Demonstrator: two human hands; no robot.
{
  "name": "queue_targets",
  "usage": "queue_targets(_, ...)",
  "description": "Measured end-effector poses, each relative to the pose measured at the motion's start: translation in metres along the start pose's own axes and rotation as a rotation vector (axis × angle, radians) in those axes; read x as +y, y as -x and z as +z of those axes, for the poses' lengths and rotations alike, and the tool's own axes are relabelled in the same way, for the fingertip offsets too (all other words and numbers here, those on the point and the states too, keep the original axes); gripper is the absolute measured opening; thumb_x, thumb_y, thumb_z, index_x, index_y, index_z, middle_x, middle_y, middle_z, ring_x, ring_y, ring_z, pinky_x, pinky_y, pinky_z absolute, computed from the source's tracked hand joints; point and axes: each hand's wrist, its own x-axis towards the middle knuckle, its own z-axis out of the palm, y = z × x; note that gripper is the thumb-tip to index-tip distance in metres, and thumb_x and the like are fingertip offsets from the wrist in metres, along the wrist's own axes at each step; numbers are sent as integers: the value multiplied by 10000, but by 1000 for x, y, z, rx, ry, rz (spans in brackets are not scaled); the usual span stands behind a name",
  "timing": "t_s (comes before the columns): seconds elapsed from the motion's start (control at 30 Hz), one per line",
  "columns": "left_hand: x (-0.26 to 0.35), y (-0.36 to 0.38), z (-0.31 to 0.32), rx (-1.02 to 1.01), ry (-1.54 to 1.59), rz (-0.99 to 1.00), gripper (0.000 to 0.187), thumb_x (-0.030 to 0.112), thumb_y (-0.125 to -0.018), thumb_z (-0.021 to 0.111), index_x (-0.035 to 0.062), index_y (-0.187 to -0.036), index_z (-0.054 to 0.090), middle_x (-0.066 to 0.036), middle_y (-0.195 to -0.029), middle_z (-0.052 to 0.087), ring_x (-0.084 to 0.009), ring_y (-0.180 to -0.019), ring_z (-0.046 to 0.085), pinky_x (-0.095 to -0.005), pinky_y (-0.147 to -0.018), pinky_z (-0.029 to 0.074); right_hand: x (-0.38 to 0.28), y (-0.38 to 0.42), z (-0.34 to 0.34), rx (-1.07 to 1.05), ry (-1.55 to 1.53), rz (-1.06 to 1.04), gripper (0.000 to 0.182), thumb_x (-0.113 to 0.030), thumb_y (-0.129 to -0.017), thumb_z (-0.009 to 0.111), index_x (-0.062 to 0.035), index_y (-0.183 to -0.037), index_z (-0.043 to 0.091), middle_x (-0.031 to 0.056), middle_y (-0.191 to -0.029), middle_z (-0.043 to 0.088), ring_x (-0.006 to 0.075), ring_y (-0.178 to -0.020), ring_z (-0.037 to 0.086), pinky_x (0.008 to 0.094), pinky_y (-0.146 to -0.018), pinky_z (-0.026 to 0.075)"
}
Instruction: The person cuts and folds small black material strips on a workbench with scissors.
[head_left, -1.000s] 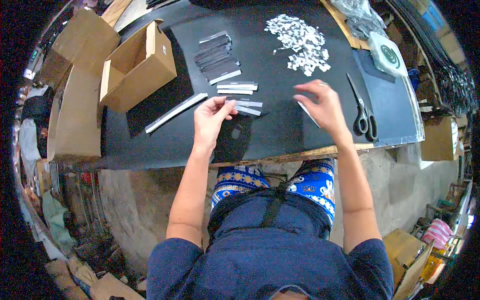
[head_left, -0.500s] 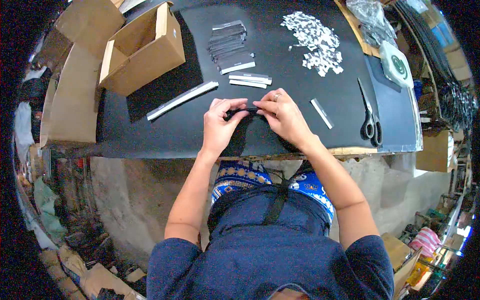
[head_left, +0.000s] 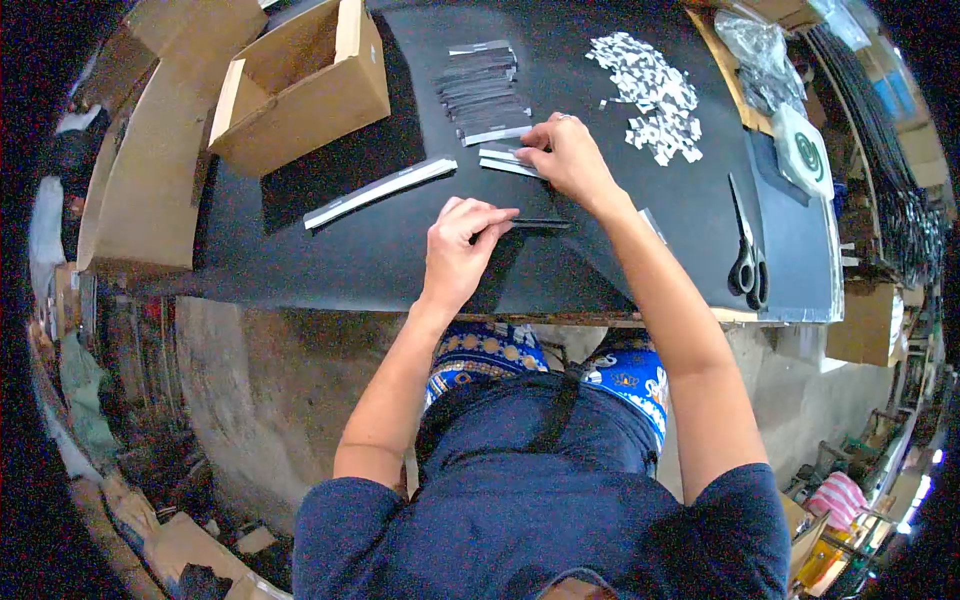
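My left hand (head_left: pixel 462 245) is closed, pinching one end of a thin black strip (head_left: pixel 542 223) that sticks out to the right over the table. Farther up, my right hand (head_left: pixel 572 160) reaches over a small group of black-and-white strips (head_left: pixel 505 163). Its thumb and fingertips close on the right end of these strips and partly hide it. Just beyond lies a stack of dark strips (head_left: pixel 485 95). A bundle of long white-edged strips (head_left: pixel 380 193) rests to the left of my hands. Another strip (head_left: pixel 652 225) is half hidden behind my right forearm.
An open cardboard box (head_left: pixel 310 110) stands at the back left of the black table (head_left: pixel 380 270). A heap of small white pieces (head_left: pixel 655 95) lies at the back right. Scissors (head_left: pixel 745 245) lie at the right, near a plastic-wrapped roll (head_left: pixel 800 150).
My right hand has let go of the black strip and moved away from me to the black-and-white strips. My left hand still holds the black strip. The camera view has shifted slightly.
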Motion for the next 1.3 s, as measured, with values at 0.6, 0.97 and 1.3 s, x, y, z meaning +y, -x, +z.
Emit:
queue_targets(0.6, -2, -2, 0, -13, -30, 17, 169, 19, -726, 711, 72, -886, 723, -73, -830, 672, -213, -794, 603, -307, -721, 472, -18, 6, 4, -86, 52, 145, 383, -242, -592, 822, -23, -881, 697, 146, -818, 680, 285, -781, 663, 373, -711, 516)
queue_targets(0.97, 0, 0, 1, 10, -45, 29, 187, 6, -720, 709, 75, -893, 721, -75, -831, 664, -220, -802, 608, -318, -716, 484, -30, -4, 3, -202, 223, 286, 380, -295, -557, 833, -69, -835, 706, 118, -901, 689, 288, -913, 645, 435, -799, 453)
queue_targets(1.3, -1, 1, 1, 9, -45, 30, 186, 9, -726, 703, 74, -899, 720, -81, -849, 664, -229, -821, 613, -328, -731, 495, -39, -12, -2, -325, 248, 380, 371, -238, -622, 770, -68, -935, 664, 150, -981, 681, 336, -993, 630, 483, -879, 409)
